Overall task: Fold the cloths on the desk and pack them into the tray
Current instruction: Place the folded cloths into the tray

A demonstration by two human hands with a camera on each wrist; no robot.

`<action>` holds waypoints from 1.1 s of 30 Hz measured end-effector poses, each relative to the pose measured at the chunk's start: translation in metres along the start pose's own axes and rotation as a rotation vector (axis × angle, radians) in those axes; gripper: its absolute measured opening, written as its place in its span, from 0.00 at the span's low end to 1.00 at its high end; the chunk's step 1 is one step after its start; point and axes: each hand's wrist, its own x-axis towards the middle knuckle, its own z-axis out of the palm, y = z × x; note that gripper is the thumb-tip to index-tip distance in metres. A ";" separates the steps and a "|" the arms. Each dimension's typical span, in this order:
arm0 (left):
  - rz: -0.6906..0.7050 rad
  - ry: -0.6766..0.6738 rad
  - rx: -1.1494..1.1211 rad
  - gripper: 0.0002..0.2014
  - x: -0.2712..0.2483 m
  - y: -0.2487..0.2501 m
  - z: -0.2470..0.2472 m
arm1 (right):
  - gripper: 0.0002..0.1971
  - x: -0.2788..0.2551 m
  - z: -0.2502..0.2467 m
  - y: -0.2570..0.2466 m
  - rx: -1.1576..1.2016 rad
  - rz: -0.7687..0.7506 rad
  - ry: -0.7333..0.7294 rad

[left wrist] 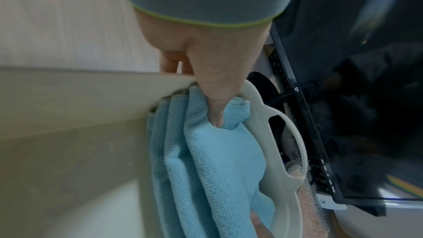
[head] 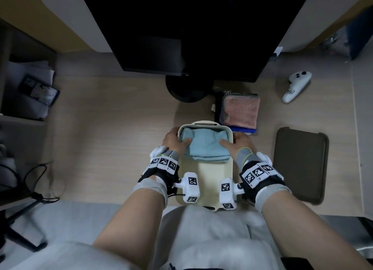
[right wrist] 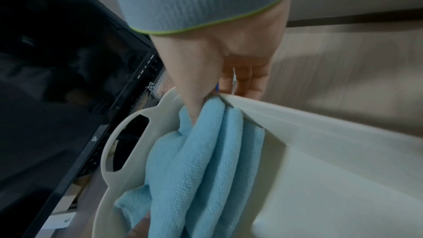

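A folded light-blue cloth (head: 203, 146) lies in the far end of the cream tray (head: 214, 181), which sits on the desk right in front of me. My left hand (head: 179, 137) straddles the tray's left wall, with its thumb pressed into the cloth and its fingers outside the wall. My right hand (head: 232, 139) does the same at the right wall. In the left wrist view the left hand (left wrist: 217, 71) digs its thumb into the cloth (left wrist: 217, 160) beside the tray wall (left wrist: 68, 106). In the right wrist view the right hand (right wrist: 228, 71) mirrors this on the cloth (right wrist: 206, 160).
A folded pink cloth (head: 241, 112) on a small stack lies just beyond the tray's right corner. The monitor (head: 181, 27) and its round base (head: 186, 90) stand behind. A white controller (head: 296, 86) and a dark flat tray (head: 300, 164) lie to the right, and cables (head: 40, 181) to the left.
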 end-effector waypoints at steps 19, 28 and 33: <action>-0.097 -0.097 -0.233 0.26 -0.022 -0.024 -0.017 | 0.22 -0.058 0.005 -0.001 0.144 0.080 0.227; 0.021 -0.049 -0.111 0.24 -0.029 -0.010 -0.028 | 0.16 -0.114 0.012 -0.030 0.405 0.248 0.023; 0.187 -0.024 -0.156 0.24 -0.021 0.001 -0.038 | 0.32 -0.129 0.034 -0.022 0.633 0.484 -0.285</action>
